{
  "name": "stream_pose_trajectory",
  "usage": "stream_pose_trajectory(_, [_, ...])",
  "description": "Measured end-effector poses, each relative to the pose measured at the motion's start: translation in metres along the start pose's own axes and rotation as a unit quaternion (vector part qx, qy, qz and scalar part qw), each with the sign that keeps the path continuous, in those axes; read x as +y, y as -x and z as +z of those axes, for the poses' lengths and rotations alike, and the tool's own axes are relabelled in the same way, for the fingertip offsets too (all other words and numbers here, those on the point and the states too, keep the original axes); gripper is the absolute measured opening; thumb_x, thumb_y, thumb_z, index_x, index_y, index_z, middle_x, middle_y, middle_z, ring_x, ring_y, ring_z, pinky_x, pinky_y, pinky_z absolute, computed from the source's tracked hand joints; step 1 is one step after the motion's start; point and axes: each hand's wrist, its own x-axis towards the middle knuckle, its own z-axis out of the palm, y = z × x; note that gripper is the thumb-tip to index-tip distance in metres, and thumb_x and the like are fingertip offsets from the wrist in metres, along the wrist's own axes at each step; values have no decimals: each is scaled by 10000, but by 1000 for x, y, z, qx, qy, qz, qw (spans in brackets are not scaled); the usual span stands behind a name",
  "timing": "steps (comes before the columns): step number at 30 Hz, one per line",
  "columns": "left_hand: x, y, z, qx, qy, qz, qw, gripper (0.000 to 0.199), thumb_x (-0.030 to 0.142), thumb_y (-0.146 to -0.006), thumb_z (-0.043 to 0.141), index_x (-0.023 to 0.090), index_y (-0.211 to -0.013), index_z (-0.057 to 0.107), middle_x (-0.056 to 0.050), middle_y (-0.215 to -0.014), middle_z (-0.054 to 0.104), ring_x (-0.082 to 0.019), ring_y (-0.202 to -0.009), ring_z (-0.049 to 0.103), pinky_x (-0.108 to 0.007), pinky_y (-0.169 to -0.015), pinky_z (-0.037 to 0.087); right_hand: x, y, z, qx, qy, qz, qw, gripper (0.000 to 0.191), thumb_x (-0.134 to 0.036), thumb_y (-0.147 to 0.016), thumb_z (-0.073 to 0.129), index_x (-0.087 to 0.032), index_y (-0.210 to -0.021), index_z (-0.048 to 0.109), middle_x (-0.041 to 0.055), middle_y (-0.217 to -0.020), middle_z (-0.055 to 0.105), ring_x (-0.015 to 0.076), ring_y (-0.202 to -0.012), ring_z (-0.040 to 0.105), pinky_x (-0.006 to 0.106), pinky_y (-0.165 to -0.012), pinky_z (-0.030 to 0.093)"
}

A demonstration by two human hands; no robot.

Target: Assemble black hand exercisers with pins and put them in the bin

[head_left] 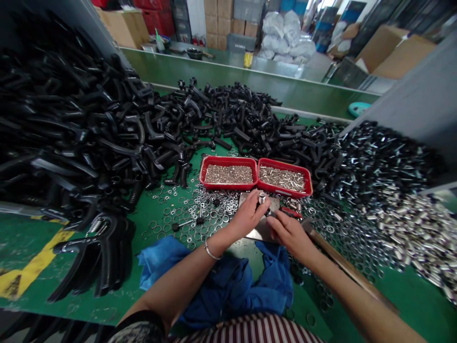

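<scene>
The left hand (250,209) pinches an upright silver metal sleeve (262,196) over the steel plate (260,232), the right hand (291,232) just beside, its hold unclear.

A green table (416,300) bears a yellow stripe (43,257) at the near left. Beyond it, a green counter (221,69) runs across. A grey panel (417,90) slants up at the right. Far off, left to right: red crates (159,24), brown boxes (224,26), pale sacks (283,31), an open carton (403,55).
</scene>
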Motion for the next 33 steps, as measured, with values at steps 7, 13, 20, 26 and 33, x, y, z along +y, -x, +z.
stream_pose_trajectory(7, [6, 3, 1, 5, 20, 9, 1000, 209, 381, -972, 469, 203, -957, 576, -76, -967, 567, -230, -956, 529, -353, -933, 408, 2, 4, 1, 30, -26, 25, 999, 467, -670, -911, 455, -218, -907, 571, 42, -730, 657, 144, -509, 553, 247, -443, 387])
stream_pose_trajectory(13, [7, 5, 4, -15, 13, 20, 1000, 200, 368, -978, 458, 201, -957, 565, -76, -966, 566, -231, -960, 531, -359, -932, 404, 3, 5, 2, -132, -108, 79, 982, 714, -678, -963, 59, -201, -895, 585, 20, -581, 596, 137, -362, 425, 274, -390, 345])
stream_pose_trajectory(20, [4, 5, 5, -1, -27, 12, 1000, 200, 350, -993, 420, 193, -946, 534, -75, -945, 557, -221, -916, 524, -357, -886, 413, -6, 9, 5, -86, -56, 50, 994, 560, -630, -990, 198, -217, -839, 544, 20, -578, 609, 154, -433, 493, 270, -465, 372])
stream_pose_trajectory(26, [2, 7, 8, -25, -54, -2, 998, 225, 362, -1006, 385, 188, -942, 513, -68, -936, 565, -206, -921, 544, -361, -898, 446, -14, 9, 3, 34, 71, 33, 996, 431, -608, -959, 408, -217, -823, 526, 37, -707, 661, 176, -630, 606, 268, -608, 416])
stream_pose_trajectory(33, [26, -8, -15, 22, -219, 44, 975, 189, 296, -1017, 377, 179, -938, 502, -59, -922, 556, -175, -876, 537, -314, -813, 463, 0, 31, 12, -53, 61, 51, 995, 356, -511, -1004, 393, -217, -1030, 592, 38, -852, 705, 198, -776, 655, 308, -740, 453])
